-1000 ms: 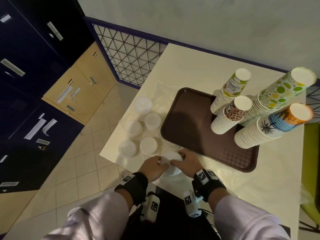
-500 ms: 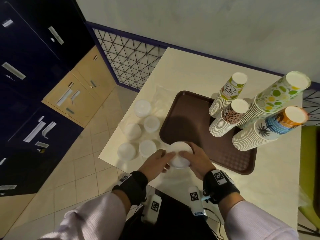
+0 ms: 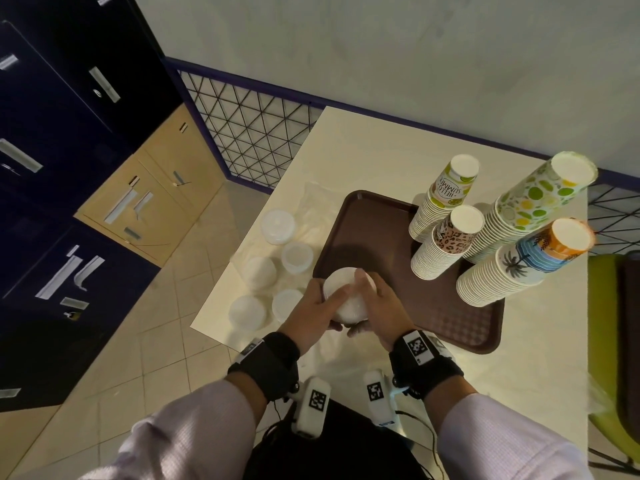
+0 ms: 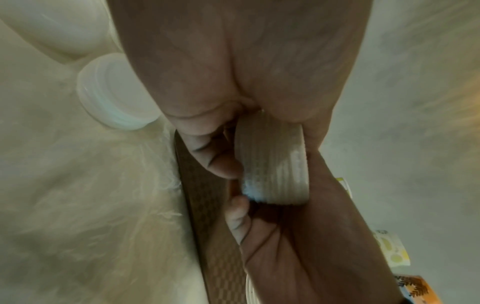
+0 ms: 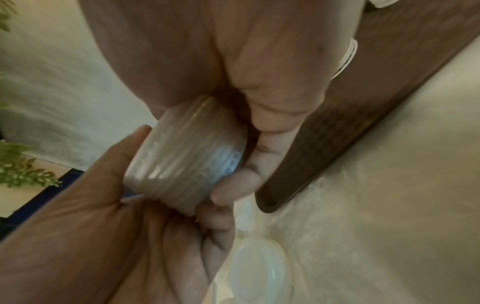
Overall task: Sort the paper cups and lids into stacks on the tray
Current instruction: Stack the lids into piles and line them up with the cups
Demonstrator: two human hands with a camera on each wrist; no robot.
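With both hands raised off the surface point(image 3: 398, 154), left hand point(image 3: 311, 306) and right hand point(image 3: 377, 308) clamp one stack of translucent lids point(image 3: 346, 296) between them, fingers curled round its ribbed sides, thumbs on top. Stack is tilted, held over the near-left corner of the brown tray point(image 3: 374, 230). Wrists angled inward, palms facing each other. Five more lid stacks point(image 3: 278, 225) sit on clear plastic wrap left of the tray. Four paper cup stacks point(image 3: 446, 244) stand upside down on the tray's far right.
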